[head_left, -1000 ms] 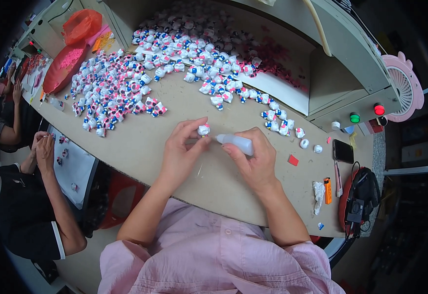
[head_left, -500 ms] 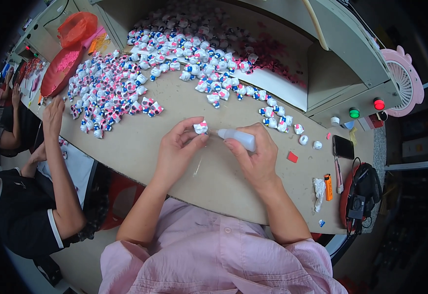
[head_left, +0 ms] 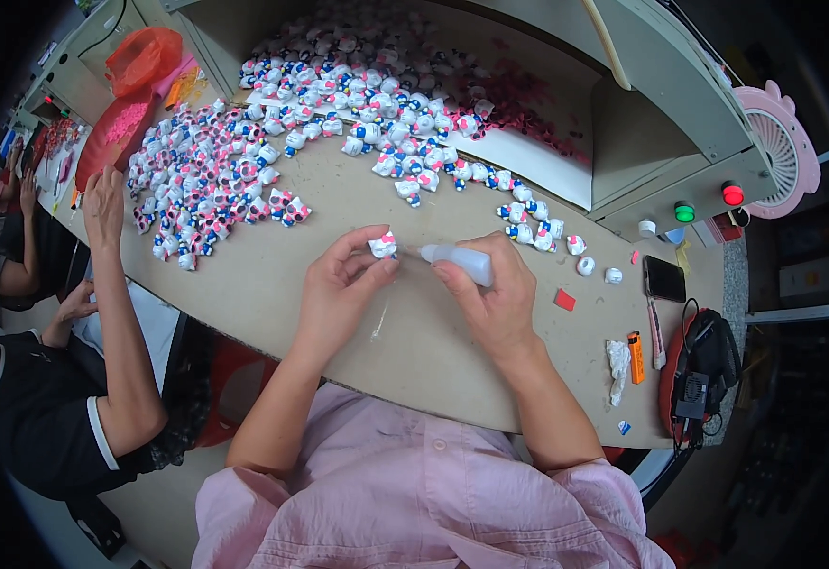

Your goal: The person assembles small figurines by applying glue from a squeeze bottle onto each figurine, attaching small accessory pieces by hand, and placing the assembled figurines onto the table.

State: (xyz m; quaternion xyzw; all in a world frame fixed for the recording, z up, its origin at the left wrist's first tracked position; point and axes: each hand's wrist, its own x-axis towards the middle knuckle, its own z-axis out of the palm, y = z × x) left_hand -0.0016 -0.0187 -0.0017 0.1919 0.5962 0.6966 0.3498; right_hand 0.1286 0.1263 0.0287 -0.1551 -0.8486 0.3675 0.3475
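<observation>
Between the thumb and fingers of my left hand (head_left: 343, 289) is a small white figurine head (head_left: 383, 246) with a pink bow. My right hand (head_left: 495, 294) grips a translucent squeeze bottle (head_left: 460, 261), tilted sideways. The bottle's thin nozzle points left at the figurine head; whether the tip touches it is too fine to tell. Beyond my hands lies a large heap of small white, blue and pink figurines (head_left: 211, 175), which runs back under the cabinet. A short row of figurines (head_left: 533, 228) trails off to the right, ending in loose white pieces (head_left: 585, 266).
On the right lie a red square (head_left: 564, 300), a phone (head_left: 664, 280), a cutter knife (head_left: 656, 339), an orange lighter (head_left: 635, 357), crumpled tissue (head_left: 617, 372) and a black corded device (head_left: 704, 375). A pink fan (head_left: 780, 152) stands by the cabinet (head_left: 690, 180). A co-worker (head_left: 64, 408) sits at left, near a red tray (head_left: 101, 152).
Both hands keep nearly the same pose, with the bottle nozzle still at the figurine head. The whole view has shifted slightly. The co-worker's hand has moved a little.
</observation>
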